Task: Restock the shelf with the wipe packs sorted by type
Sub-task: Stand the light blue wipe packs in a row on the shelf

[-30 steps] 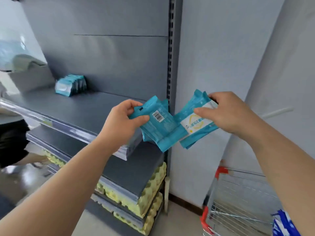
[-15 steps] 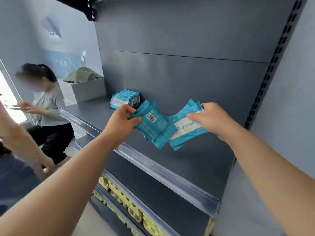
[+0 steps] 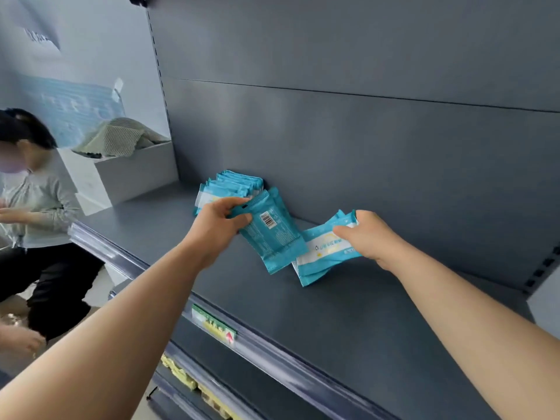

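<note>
Fingers (image 3: 235, 207) of the left hand (image 3: 216, 225) curled round a barcode-side bundle (image 3: 272, 234) at centre frame; the right hand (image 3: 371, 237) pinched a label-side bundle (image 3: 322, 257) just right of it, both down near the shelf (image 3: 303, 313). Placing step, I'd say. Next move: stand them beside the row (image 3: 233, 184) just up-left, labels facing the same way.

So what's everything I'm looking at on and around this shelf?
Stocked wipe packs: several, teal, row against the back panel.
Barcode-side wipe packs: at least two, teal, in left hand.
Label-side wipe packs: a few, teal-white, in right hand.
Shelf: one, dark grey, centre.
Price tag: one, green-yellow, shelf's front edge.
Box: one, white, beyond shelf's left end, striped cloth on top.
Trays: several, yellow, lower shelves.
Other person: one, grey top, far left.
Left hand: one, grip on barcode-side packs.
Right hand: one, grip on label-side packs.
</note>
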Action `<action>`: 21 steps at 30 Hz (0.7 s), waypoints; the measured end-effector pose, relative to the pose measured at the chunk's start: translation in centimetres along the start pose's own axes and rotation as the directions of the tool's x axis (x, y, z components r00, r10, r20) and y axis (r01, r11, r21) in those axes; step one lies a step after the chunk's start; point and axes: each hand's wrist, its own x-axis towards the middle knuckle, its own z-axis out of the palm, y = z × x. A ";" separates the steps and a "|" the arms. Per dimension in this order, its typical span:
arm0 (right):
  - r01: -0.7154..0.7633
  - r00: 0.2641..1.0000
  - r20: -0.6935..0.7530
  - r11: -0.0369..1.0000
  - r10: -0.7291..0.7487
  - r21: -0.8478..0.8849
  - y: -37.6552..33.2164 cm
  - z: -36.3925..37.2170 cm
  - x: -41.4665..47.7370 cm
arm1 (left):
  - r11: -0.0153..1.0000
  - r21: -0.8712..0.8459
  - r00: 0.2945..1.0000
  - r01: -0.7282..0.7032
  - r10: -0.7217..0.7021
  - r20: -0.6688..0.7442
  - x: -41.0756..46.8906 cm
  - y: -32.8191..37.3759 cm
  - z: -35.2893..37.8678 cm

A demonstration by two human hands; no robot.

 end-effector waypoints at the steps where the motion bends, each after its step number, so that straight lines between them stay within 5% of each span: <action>1: -0.022 1.000 -0.016 0.999 0.021 -0.033 -0.1 0.9 0.6 | 1.000 -0.029 1.000 0.006 -0.005 0.018 1.2 -0.3 -0.6; 5: -0.071 0.993 -0.106 0.962 0.044 -0.263 -1.4 3.5 1.7 | 0.992 -0.124 0.986 0.037 -0.016 0.163 5.6 -0.8 -3.3; 7: -0.004 0.985 -0.166 0.972 -0.036 -0.235 -2.8 4.5 1.9 | 0.988 -0.149 0.970 0.042 -0.005 0.241 7.7 -0.8 -4.7; 10: -0.014 0.997 -0.078 0.986 0.027 0.167 -5.5 6.3 2.2 | 0.972 -0.225 0.935 0.070 0.015 0.355 9.9 -0.7 -6.1; 13: -0.270 0.961 0.201 0.780 0.188 0.564 -7.7 8.2 2.4 | 0.962 -0.258 0.886 0.088 0.043 0.462 11.3 -0.7 -7.0; 17: -0.388 0.917 0.364 0.569 0.162 0.725 -8.9 9.8 3.0 | 0.948 -0.284 0.834 0.147 0.036 0.550 12.4 -1.1 -7.6; 21: -0.358 0.928 0.355 0.547 0.116 0.757 -9.5 10.5 3.8 | 0.984 -0.155 0.814 0.085 0.021 0.580 12.5 -1.6 -7.9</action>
